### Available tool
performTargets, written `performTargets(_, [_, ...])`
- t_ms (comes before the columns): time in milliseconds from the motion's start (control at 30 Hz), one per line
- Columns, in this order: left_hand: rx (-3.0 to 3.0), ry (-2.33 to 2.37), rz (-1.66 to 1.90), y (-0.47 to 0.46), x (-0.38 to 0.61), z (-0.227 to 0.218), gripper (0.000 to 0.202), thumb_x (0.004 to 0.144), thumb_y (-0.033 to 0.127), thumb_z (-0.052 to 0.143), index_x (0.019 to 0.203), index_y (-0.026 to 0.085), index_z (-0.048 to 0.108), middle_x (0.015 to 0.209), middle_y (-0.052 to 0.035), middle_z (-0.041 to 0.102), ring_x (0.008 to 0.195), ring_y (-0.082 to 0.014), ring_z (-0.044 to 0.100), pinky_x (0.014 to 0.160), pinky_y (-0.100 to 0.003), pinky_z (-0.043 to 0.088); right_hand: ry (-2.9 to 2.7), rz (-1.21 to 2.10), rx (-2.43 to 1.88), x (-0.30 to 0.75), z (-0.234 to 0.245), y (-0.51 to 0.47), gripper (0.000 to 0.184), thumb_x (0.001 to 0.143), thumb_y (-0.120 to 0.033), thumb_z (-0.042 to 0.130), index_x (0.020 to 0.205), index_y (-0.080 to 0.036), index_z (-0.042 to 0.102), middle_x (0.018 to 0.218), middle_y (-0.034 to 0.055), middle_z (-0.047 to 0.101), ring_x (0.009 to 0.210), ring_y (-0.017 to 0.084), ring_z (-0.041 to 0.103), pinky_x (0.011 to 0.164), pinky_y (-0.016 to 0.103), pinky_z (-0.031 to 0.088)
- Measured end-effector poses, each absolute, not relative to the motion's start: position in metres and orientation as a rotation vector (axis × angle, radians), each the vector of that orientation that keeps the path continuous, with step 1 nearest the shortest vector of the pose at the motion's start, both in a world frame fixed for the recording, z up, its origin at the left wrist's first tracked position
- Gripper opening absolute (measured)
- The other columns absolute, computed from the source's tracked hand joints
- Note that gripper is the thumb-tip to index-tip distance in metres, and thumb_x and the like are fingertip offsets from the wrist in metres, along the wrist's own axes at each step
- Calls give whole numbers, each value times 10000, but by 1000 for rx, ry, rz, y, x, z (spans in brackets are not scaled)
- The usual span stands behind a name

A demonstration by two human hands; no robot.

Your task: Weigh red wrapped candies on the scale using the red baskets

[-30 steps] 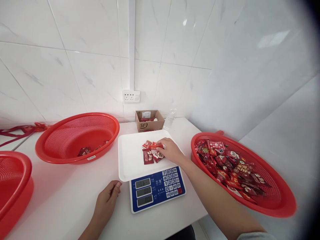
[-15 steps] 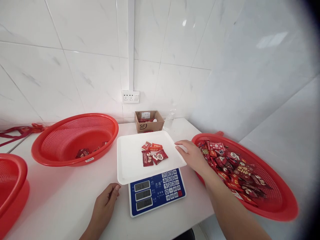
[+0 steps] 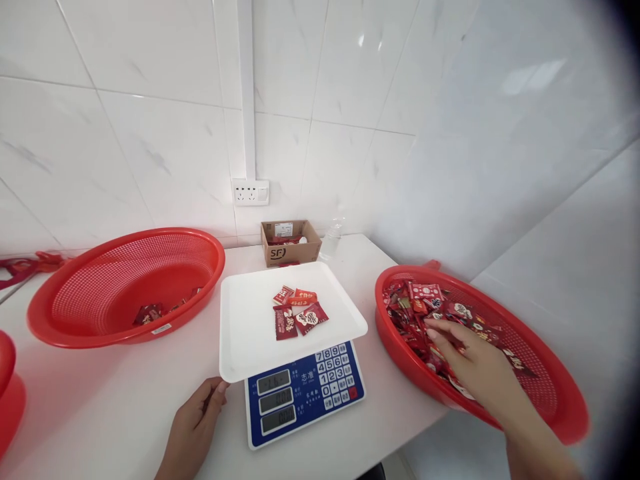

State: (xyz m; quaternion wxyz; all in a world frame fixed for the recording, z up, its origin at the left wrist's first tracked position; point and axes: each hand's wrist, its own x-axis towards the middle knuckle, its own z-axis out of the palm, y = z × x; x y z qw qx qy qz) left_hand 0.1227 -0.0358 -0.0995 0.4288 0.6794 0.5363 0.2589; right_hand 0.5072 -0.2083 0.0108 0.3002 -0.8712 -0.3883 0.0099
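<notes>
My right hand [image 3: 473,367] hovers over the right red basket [image 3: 555,380], which holds many wrapped sweets [image 3: 425,293]. Its thumb and forefinger stretch toward the wrappers with a gap between them, and I see nothing held. My left hand [image 3: 193,427] rests on the table with curled fingers, its thumb against them, close by the near left corner of the white weighing tray [image 3: 245,320]. Several red-wrapped sweets [image 3: 311,318] lie in the middle of that tray. Below it shows the blue keypad panel of the digital scale [image 3: 305,393].
At left, another red basket [image 3: 90,287] holds a few sweets, and part of a third basket [image 3: 7,393] shows at the frame edge. Against the wall stands a small cardboard box [image 3: 300,252] with red packets, beside a clear plastic item [image 3: 334,233].
My right hand has left the tray's right edge and moved right, over the basket of sweets. My left hand stays by the tray corner. The view has shifted slightly.
</notes>
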Motion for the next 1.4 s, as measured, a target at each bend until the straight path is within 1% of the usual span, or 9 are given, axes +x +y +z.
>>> performTargets(100, [1696, 1362, 646, -35, 123, -99, 458, 744, 665, 430, 796, 234, 576, 683, 0, 621, 701, -204, 595, 649, -272, 477, -1255, 33, -2090, 471, 12, -188, 324, 851, -441, 457, 1014, -235, 647, 1102, 74, 670, 1029, 252, 615, 901, 415, 490])
performTargets(200, [1701, 1357, 634, -35, 123, -98, 458, 741, 664, 429, 804, 236, 579, 689, 2, 625, 714, -203, 602, 664, -270, 480, -1514, 140, -1947, 439, 12, -159, 295, 878, -370, 460, 1051, -233, 656, 1151, 75, 646, 1073, 228, 594, 928, 394, 484])
performTargets(433, [1685, 1340, 592, -34, 120, -103, 483, 757, 671, 395, 877, 233, 559, 746, -9, 625, 778, -212, 603, 730, -287, 474, -1725, 253, -1926, 415, 5, -114, 344, 894, -279, 458, 1192, -197, 611, 1263, 91, 584, 1196, 239, 492, 1027, 444, 391])
performTargets(600, [1673, 1339, 591, -34, 120, -104, 498, 750, 685, 384, 867, 230, 548, 737, -9, 613, 782, -213, 598, 729, -285, 467, -1716, 323, -2001, 413, 3, -105, 380, 890, -290, 464, 1235, -182, 581, 1331, 89, 526, 1237, 241, 440, 1049, 429, 361])
performTargets(933, [1691, 1355, 582, -33, 123, -101, 497, 741, 688, 382, 860, 231, 539, 730, -8, 616, 768, -210, 595, 718, -283, 464, -1781, 396, -1962, 408, 7, -100, 395, 878, -259, 472, 1255, -185, 565, 1342, 79, 516, 1245, 228, 425, 1067, 409, 326])
performTargets(1100, [1686, 1358, 573, -34, 123, -99, 480, 749, 676, 390, 864, 235, 540, 742, -11, 624, 781, -215, 599, 725, -285, 471, -1786, 434, -1943, 408, 7, -100, 410, 879, -281, 472, 1274, -198, 545, 1355, 65, 506, 1261, 215, 416, 1073, 390, 323])
performTargets(1233, [1693, 1364, 581, -34, 122, -101, 480, 749, 681, 386, 841, 238, 545, 738, -13, 616, 781, -218, 600, 716, -283, 477, -1800, 459, -1944, 406, 9, -99, 417, 878, -269, 471, 1279, -179, 540, 1361, 69, 501, 1270, 211, 410, 1079, 374, 316])
performTargets(1400, [1679, 1356, 586, -33, 123, -102, 480, 743, 682, 401, 841, 236, 549, 742, -11, 617, 785, -213, 608, 726, -279, 481, -1810, 466, -1935, 406, 12, -97, 422, 872, -259, 479, 1282, -180, 537, 1349, 72, 515, 1257, 217, 423, 1076, 389, 317])
